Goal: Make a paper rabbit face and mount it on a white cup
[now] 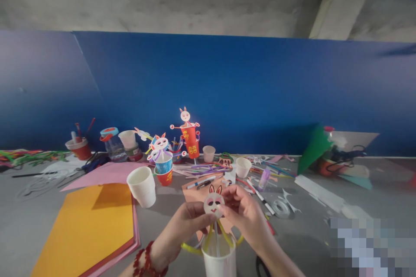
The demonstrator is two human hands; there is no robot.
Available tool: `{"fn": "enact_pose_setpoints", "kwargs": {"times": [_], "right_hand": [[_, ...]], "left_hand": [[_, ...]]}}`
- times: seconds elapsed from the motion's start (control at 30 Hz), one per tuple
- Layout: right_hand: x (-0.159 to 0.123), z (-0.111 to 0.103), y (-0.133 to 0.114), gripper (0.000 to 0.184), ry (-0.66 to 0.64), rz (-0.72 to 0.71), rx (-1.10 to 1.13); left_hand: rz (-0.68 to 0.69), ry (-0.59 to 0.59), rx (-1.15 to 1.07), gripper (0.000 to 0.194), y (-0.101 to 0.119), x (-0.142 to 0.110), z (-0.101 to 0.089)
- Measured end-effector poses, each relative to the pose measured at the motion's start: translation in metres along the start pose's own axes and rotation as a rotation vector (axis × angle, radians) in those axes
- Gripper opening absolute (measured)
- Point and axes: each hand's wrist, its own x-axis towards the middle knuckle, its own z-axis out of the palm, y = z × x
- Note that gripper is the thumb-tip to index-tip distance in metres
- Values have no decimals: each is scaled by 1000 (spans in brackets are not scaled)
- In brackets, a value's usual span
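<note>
Between my two hands is a round white paper rabbit face with drawn eyes, a red mouth and two pointed ears. My left hand pinches its lower left edge, thumb in front. The thumb of my right hand presses on its right side, with the other fingers curled behind. Below the face, a pale straw runs down into a white paper cup. Yellow pipe cleaners rise inside the cup and stick out at both sides. The cup's bottom lies outside the view.
Coloured paper sheets lie at left beside stacked white cups. Finished-looking rabbit figures on red cups and blue cups stand behind. A glue stick, markers and clear tape are at right. A blue panel borders the back.
</note>
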Motion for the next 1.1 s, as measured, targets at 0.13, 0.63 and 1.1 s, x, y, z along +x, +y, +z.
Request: {"fn": "enact_pose_setpoints", "kwargs": {"times": [0.13,0.63,1.1], "right_hand": [[-1,0,0,21,-6,14,36],[4,1,-11,34,-189,148,-30],[4,3,-17,40,-170,137,-131]], "left_hand": [[16,-1,13,36,0,0,-1],[43,40,94,47,-10,3,3],[79,79,326,34,2,-6,8]]}}
